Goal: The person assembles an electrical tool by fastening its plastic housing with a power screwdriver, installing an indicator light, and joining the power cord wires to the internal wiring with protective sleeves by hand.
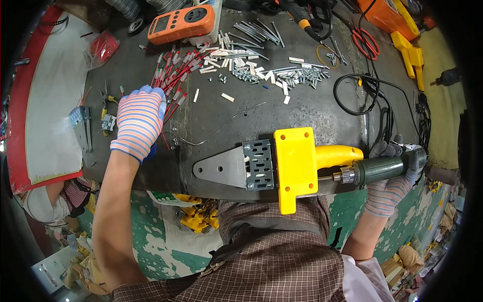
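My right hand (390, 186), in a striped work glove, grips a dark green power screwdriver (387, 168) lying level at the table's near edge. Its bit points left into the yellow handle (338, 155) of a yellow tool (294, 166) with a grey slotted block and a flat metal blade (221, 168). My left hand (138, 121), gloved the same way, reaches palm down over a pile of red wired parts (173, 75) at the left of the dark table (282, 113). Whether its fingers hold anything is hidden.
An orange multimeter (182, 22) lies at the back left. Loose screws and white sleeves (271, 74) are scattered mid-table. A black cable (370, 95) loops on the right, with red-handled scissors (366, 43) and yellow tool bodies (408, 50) behind. Metal brackets (83, 126) rest on a white board to the left.
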